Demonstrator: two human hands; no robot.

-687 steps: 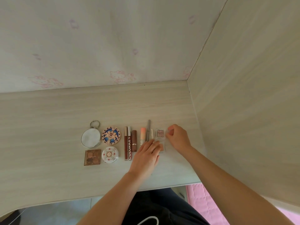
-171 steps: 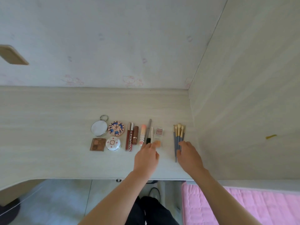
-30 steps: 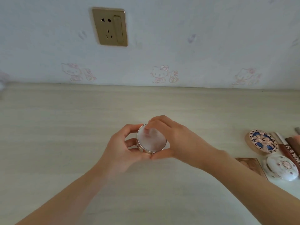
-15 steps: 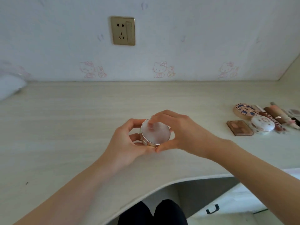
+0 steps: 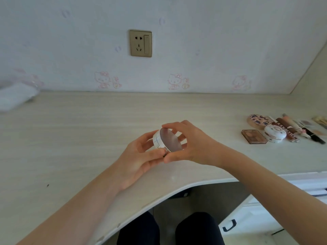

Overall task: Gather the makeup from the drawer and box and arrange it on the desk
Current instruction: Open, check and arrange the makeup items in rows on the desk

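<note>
While the left hand [image 5: 139, 156] and right hand [image 5: 194, 147] each have a curled grip on the tilted compact [image 5: 169, 141] just above the table [image 5: 70, 135], the best move is probably to level it, carry it right, and set it flat beside the makeup row [image 5: 272, 133].

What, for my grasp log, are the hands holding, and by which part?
A round white compact: the left hand grips its side wall, the right hand pinches the lid's rim between thumb and fingers.
</note>
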